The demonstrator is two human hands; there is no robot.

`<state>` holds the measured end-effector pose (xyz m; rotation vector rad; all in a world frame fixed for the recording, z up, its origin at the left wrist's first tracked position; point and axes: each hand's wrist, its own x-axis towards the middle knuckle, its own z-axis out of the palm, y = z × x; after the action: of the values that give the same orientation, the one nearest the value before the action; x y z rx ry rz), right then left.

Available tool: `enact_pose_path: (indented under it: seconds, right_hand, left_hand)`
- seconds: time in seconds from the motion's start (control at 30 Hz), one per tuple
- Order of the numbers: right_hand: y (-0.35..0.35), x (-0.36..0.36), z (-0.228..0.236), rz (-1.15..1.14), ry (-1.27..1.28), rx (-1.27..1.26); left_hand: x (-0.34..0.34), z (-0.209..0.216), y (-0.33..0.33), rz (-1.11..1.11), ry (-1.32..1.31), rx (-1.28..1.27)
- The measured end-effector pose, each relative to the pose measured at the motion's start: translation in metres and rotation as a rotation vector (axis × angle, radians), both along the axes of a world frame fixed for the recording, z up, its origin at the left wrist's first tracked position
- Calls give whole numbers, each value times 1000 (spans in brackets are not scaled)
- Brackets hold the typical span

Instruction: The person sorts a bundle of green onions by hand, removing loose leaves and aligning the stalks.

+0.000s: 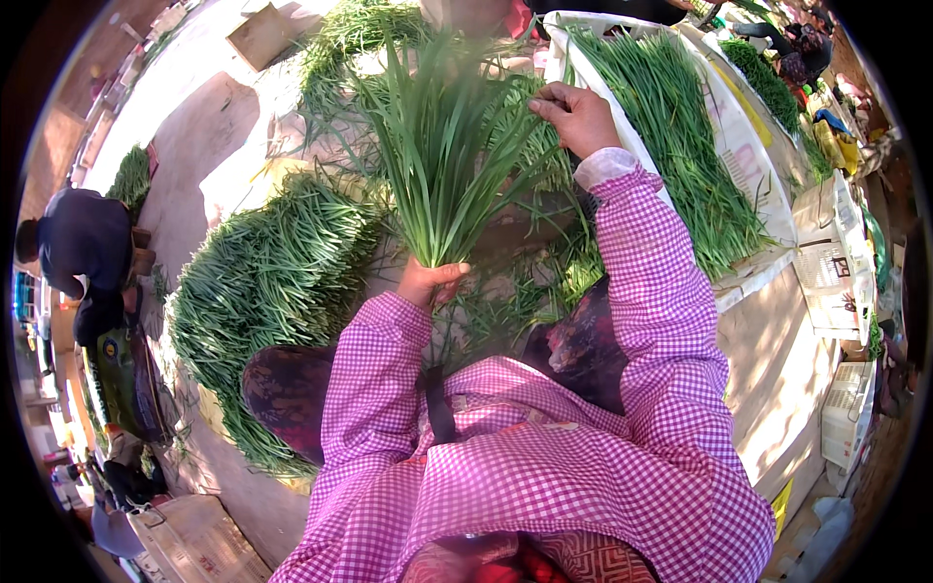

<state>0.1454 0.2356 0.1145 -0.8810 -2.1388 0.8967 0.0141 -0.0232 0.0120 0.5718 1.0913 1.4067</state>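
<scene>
My left hand is wrapped round the stem end of a bunch of garlic chives, held upright with its green leaves fanning outward. Beside the leaf tips on the right, my right hand is raised, thumb and fingers pinched together. Whatever may be between those fingertips is too small to make out. A big heap of chives lies at my left knee. Loose leaves and trimmings are scattered on the ground between my legs.
To the right stands a long white-lined container filled with chives. More chives lie ahead, near a cardboard box. White plastic crates line the far right. Another person sits at the left, and a wooden box is at lower left.
</scene>
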Motion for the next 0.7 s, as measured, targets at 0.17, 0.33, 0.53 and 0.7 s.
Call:
enact_pose_path:
  seconds: [0.17, 0.33, 0.53, 0.7]
  right_hand:
    - [11, 4, 7, -56, 459, -371]
    - [17, 28, 24, -68, 682, -542]
    - [20, 26, -11, 171, 0, -108]
    - [-7, 9, -3, 210, -292, -80]
  left_hand:
    - [1, 3, 1, 14, 36, 22]
    - [-2, 3, -2, 54, -26, 18]
    - [-5, 1, -1, 76, -93, 17]
    - [-5, 4, -2, 52, -98, 19]
